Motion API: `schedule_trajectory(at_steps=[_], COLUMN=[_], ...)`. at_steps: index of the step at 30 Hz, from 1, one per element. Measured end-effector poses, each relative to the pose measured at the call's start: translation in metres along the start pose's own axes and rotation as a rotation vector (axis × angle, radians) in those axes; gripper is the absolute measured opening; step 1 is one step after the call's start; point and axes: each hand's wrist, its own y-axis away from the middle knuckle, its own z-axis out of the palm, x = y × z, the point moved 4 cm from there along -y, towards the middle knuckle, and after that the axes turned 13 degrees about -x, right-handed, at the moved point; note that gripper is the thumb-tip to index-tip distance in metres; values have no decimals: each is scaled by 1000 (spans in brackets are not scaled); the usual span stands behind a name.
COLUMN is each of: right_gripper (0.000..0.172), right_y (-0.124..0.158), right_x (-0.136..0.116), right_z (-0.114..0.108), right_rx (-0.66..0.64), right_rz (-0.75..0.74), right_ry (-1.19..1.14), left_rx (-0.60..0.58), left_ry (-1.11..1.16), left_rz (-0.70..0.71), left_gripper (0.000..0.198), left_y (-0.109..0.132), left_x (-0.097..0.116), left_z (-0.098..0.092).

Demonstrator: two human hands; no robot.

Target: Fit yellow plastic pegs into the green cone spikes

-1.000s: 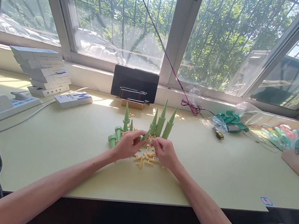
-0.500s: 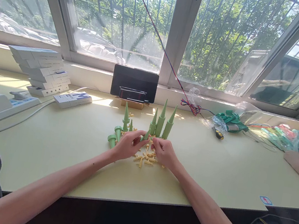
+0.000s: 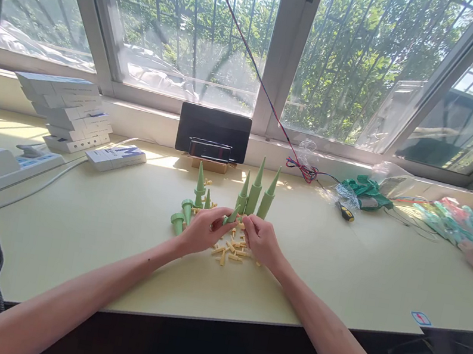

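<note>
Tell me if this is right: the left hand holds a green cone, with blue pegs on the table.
The peg colour is wrong: the head view shows yellow pegs on the table. The left hand does hold a green cone.

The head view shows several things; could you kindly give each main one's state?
Small green cone, held, tilted
Left hand, closed on the cone
Right hand, pinched, contents hidden
Yellow pegs, scattered
Grouped green spires, upright
Black tablet, propped up
White boxes, stacked unevenly
Yellow-black tool, lying down

A head-worn camera looks forward and down past the hands point(image 3: 204, 231) point(image 3: 261, 241) toward windows point(image 3: 189, 24).
</note>
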Motion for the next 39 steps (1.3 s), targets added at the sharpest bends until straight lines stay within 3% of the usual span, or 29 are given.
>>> schedule_trajectory(at_steps=[19,28,39], right_gripper=[52,29,31], right_y=[-1,2,2], right_x=[1,-9,-6], right_z=[1,-1,0], right_rx=[-36,-55,-57], right_rz=[-37,-46,-27], right_ry=[43,-52,10], left_rx=[14,29,12], left_ry=[0,-27,-12], left_rz=[3,-34,-43], left_gripper=[11,14,15], left_y=[-1,-1,-1], left_x=[1,-2,-3], left_z=[-2,-3,-2])
